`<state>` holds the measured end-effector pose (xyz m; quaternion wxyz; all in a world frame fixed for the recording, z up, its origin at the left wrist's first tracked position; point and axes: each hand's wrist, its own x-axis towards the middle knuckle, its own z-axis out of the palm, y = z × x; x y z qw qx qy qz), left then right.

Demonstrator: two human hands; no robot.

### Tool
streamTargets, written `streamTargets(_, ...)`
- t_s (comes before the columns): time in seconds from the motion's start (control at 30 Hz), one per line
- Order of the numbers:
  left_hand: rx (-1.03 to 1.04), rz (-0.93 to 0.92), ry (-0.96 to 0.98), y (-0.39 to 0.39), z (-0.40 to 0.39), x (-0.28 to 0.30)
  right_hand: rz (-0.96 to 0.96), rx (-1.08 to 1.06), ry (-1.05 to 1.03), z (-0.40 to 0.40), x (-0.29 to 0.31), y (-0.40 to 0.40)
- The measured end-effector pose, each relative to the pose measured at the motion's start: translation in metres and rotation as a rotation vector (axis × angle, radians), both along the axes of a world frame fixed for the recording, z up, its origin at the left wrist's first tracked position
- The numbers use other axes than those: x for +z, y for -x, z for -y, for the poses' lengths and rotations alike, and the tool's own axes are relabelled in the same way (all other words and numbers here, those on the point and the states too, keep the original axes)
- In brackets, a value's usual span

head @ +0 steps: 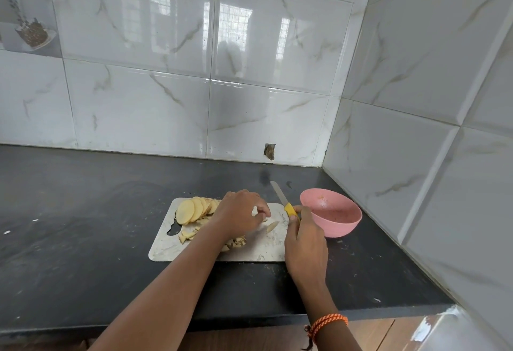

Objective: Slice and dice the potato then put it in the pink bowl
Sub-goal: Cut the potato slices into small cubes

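A row of potato slices [194, 210] leans at the far left of a steel cutting board [261, 252]. Small diced potato bits [236, 242] lie along the board's middle, partly under my left forearm. My left hand [241, 213] is over the board, its fingers curled on a pale potato piece [254, 211]. One loose wedge [272, 227] lies just right of that hand. My right hand [304, 242] grips the yellow handle of a knife [280, 195] at the board's right edge, blade raised and pointing away. The pink bowl [337, 220] stands right of the board, with no potato in it.
The black countertop [83, 225] runs left and toward me, with its front edge near the bottom of the view. Tiled walls [416, 156] close in behind and on the right, meeting in a corner just past the bowl.
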<state>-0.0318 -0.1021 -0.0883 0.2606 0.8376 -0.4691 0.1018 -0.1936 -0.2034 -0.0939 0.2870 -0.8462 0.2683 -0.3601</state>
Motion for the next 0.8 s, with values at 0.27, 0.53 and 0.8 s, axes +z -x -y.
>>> streamTargets(0.27,0.117,0.022,-0.040,0.009,0.003,-0.001,-0.093,-0.003,0.152,-0.005,0.005,0.019)
streamTargets(0.53,0.174,0.070,-0.049,0.017,0.003,-0.003,-0.281,0.026,0.320,-0.029,-0.009,0.047)
streamTargets(0.8,0.256,-0.016,-0.030,0.027,0.004,-0.003,-0.324,0.018,0.373,-0.035,-0.009,0.050)
